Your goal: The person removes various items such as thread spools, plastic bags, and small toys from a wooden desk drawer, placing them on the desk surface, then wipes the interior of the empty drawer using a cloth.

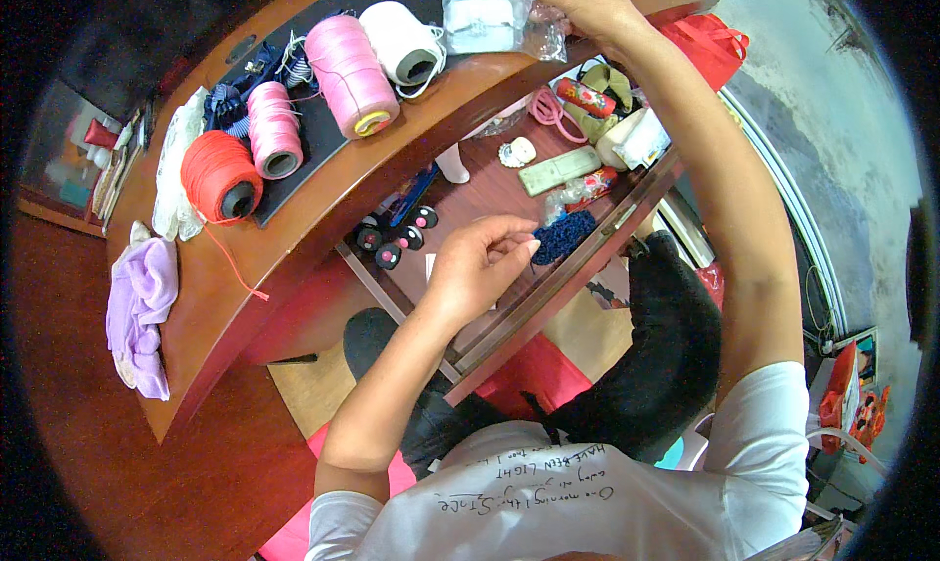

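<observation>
My right hand (pixel 587 3) is at the top of the view, its thumb and forefinger pinching a clear plastic packet (pixel 485 14) with white contents. The packet rests at the edge of the curved wooden desk (pixel 294 227). Over the pulled-out drawer (pixel 485 194) is my left hand (pixel 477 263), its fingers curled. Its fingertips meet the left end of a dark blue knitted or crocheted piece (pixel 564 236); whether they grip it cannot be told. That piece lies near the drawer's front wall.
Cones of pink yarn (pixel 351 76), white yarn (pixel 402 47) and red yarn (pixel 220 175) lie on the desk, with a lilac cloth (pixel 143 311) at left. In the drawer are a pale green case (pixel 559 170), pink-handled scissors (pixel 554 113) and small black round items (pixel 389 255).
</observation>
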Available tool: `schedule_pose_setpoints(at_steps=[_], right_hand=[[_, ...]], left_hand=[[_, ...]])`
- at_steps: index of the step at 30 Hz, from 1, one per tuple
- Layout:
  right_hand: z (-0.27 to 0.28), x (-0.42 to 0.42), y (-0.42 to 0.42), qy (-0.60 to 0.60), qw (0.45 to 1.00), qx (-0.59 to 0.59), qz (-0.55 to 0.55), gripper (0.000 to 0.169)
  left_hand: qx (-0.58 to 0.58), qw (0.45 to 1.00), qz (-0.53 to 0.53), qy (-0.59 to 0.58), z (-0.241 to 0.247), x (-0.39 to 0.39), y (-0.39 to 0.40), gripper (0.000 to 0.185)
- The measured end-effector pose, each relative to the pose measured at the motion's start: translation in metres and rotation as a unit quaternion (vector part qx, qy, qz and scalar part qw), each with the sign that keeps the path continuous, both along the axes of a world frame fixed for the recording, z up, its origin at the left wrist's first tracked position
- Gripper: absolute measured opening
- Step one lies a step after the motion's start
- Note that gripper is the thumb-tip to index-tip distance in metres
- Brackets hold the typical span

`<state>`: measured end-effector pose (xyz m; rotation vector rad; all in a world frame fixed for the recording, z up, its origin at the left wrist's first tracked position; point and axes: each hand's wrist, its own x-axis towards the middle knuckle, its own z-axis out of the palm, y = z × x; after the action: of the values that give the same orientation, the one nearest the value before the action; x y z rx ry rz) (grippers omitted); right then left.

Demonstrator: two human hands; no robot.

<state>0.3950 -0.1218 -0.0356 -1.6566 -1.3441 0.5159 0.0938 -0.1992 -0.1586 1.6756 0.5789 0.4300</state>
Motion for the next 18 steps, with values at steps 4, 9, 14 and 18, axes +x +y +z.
schedule_pose_setpoints(at_steps=[4, 9, 14, 18], right_hand=[[-0.002, -0.019, -0.038, 0.096, 0.990, 0.100, -0.009, 0.042], [-0.027, -0.009, -0.107, -0.158, 0.974, 0.142, -0.076, 0.028], [-0.069, -0.028, -0.117, -0.354, 0.926, -0.018, 0.133, 0.016], [-0.118, -0.033, -0.080, -0.371, 0.910, -0.042, 0.177, 0.035]], left_hand=[[0.003, 1.000, -0.001, -0.004, -0.009, -0.001, -0.001, 0.026], [0.024, 0.999, -0.025, -0.012, -0.003, -0.001, -0.006, 0.025], [0.048, 0.998, -0.030, -0.011, -0.001, -0.002, -0.006, 0.025], [0.043, 0.999, -0.026, 0.005, -0.002, -0.003, -0.004, 0.024]])
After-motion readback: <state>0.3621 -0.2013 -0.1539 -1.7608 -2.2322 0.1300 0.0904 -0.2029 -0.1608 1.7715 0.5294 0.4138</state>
